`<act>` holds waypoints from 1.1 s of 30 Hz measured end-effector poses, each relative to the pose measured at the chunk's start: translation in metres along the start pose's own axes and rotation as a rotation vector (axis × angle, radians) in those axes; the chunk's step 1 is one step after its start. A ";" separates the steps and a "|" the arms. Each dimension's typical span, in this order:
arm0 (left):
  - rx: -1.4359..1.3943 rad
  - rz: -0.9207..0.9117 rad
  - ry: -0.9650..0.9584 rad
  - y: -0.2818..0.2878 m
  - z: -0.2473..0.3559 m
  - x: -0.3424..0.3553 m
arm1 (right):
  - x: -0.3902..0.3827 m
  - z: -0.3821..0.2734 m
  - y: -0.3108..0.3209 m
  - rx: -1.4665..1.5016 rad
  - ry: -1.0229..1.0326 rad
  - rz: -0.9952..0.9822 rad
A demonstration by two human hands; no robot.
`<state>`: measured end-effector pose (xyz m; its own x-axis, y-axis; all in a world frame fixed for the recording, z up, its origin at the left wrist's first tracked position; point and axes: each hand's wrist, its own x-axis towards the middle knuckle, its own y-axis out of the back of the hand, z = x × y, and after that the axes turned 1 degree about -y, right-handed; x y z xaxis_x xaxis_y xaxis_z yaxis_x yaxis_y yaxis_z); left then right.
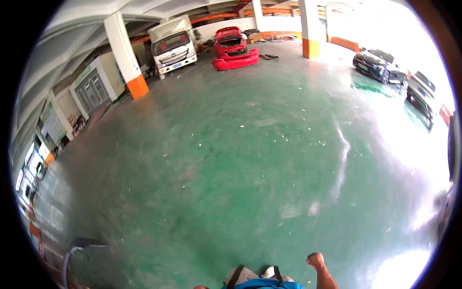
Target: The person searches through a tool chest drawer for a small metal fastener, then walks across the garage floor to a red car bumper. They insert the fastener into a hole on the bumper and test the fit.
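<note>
My right hand (315,258) hangs at the lower right, fingers curled into a fist over the green floor (231,164); whatever it holds, if anything, is hidden. Just a sliver of my left hand (200,287) shows at the bottom edge, fingers out of sight. Between them are my blue clothing (263,284), dark straps and feet.
A white box truck (171,46), red car (230,42) with detached bumper (235,62), and two cars (379,65) (421,93) at right stand around the floor. Orange-based columns (137,86) (311,47) rise ahead. A grey curved tube (72,255) lies lower left.
</note>
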<state>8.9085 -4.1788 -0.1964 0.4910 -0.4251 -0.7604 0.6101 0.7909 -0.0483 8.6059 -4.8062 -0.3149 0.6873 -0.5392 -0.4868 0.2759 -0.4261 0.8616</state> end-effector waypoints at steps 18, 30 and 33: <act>0.230 0.178 -0.086 0.043 0.618 0.571 | 0.512 -0.105 0.207 0.225 -0.107 -0.300; 0.751 0.097 -0.214 -0.063 1.010 0.913 | 0.892 -0.099 0.358 0.036 -0.077 -0.299; 0.490 -0.097 0.201 -0.034 0.999 0.937 | 1.076 -0.109 0.499 -0.146 0.115 -0.207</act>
<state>9.9689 -5.0442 -0.2596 0.3184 -0.3554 -0.8788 0.8891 0.4335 0.1469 9.5562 -5.5199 -0.3934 0.6755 -0.3625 -0.6421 0.5063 -0.4051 0.7613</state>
